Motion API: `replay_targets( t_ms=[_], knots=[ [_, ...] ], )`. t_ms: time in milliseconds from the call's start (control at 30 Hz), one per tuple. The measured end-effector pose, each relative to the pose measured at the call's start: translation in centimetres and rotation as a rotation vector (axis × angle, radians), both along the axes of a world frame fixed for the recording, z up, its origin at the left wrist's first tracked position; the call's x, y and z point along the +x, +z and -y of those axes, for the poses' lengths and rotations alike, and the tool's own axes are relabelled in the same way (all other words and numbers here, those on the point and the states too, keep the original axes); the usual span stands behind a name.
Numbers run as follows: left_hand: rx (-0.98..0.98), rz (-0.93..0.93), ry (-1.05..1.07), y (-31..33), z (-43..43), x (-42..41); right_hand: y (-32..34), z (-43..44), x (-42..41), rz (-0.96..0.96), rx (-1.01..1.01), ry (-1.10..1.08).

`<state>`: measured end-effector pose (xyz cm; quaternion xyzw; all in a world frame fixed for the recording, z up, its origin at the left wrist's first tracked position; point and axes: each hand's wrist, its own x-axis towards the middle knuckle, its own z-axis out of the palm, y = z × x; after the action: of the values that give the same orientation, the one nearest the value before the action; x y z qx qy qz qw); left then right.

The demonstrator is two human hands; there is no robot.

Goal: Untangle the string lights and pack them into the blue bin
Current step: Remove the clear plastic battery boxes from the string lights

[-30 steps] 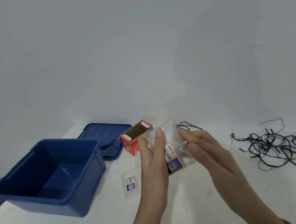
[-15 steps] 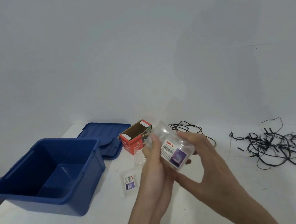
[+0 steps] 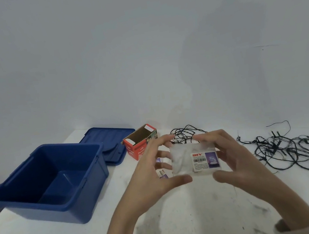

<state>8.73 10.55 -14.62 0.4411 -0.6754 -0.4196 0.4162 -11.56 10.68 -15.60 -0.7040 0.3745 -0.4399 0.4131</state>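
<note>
Left hand [image 3: 150, 177] and right hand [image 3: 236, 162] each pinch an edge of the flat, clear plastic pouch [image 3: 182, 160] with a paper label | lights [image 3: 286, 149]: thin black wire, tangled, lying on the table [image 3: 185, 222] at the right | bin [image 3: 45, 183]: blue rigid plastic, rectangular, open, at the left, well apart from the lights.

The clear plastic bag [image 3: 184, 162], tilted and bunched 0.5 s ago, is now held flat and level, its label [image 3: 205, 160] facing the camera. The left hand [image 3: 150, 177] and right hand [image 3: 238, 162] have spread apart, pinching its 2 opposite sides.
</note>
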Motion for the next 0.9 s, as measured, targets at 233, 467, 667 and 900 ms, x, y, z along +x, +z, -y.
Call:
replay_targets(
  t_ms=[233,467,667,900],
  knots=[
    [0.048,0.098,-0.026,-0.7,0.2,1.0,-0.1,-0.2,0.1,0.018,0.023,0.031],
    [0.07,0.086,0.023,-1.2,-0.1,1.5,-0.7,0.1,0.7,0.124,0.048,0.045],
    [-0.105,0.392,-0.005,-1.7,-0.7,1.3,-2.1,0.8,1.8,0.127,0.063,0.068],
    [-0.168,0.84,0.092,-5.0,-0.5,1.7,-5.3,1.1,3.9,-0.162,0.165,0.103]
  ],
)
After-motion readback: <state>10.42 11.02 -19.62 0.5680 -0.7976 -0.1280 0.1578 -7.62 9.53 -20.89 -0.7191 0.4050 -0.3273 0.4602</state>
